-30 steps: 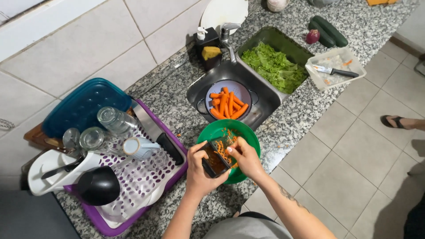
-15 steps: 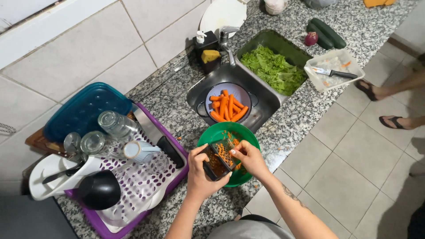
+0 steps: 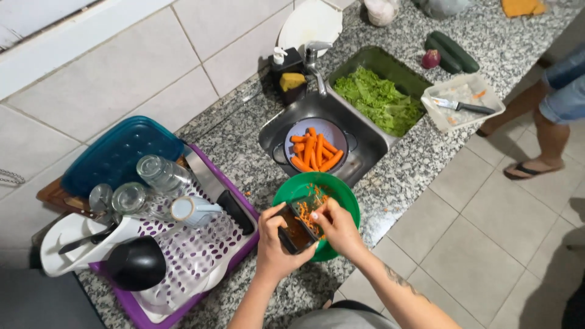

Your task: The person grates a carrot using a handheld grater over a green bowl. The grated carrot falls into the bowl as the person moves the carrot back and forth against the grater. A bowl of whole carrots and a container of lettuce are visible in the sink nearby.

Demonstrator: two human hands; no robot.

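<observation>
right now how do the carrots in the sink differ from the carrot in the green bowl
The carrots in the sink are whole sticks; the carrot in the green bowl is grated into thin shreds. The sink carrots lie piled in a pale colander, untouched; the shreds lie scattered under the grater, which the left hand holds while the right hand works against it. Both are orange.

This is a home kitchen. A speckled grey granite surface [image 3: 420, 164] runs along a white tiled wall [image 3: 122, 73], with a steel sink [image 3: 359, 131] and its tap [image 3: 314, 58] set into it. In the sink sits a round colander of whole carrots [image 3: 315, 151], beside a green tub of lettuce leaves [image 3: 381, 97]. At the surface's left end a purple plastic drying rack [image 3: 195, 256] holds upturned glasses [image 3: 161, 173]. The floor is pale tiles [image 3: 487, 244].
</observation>
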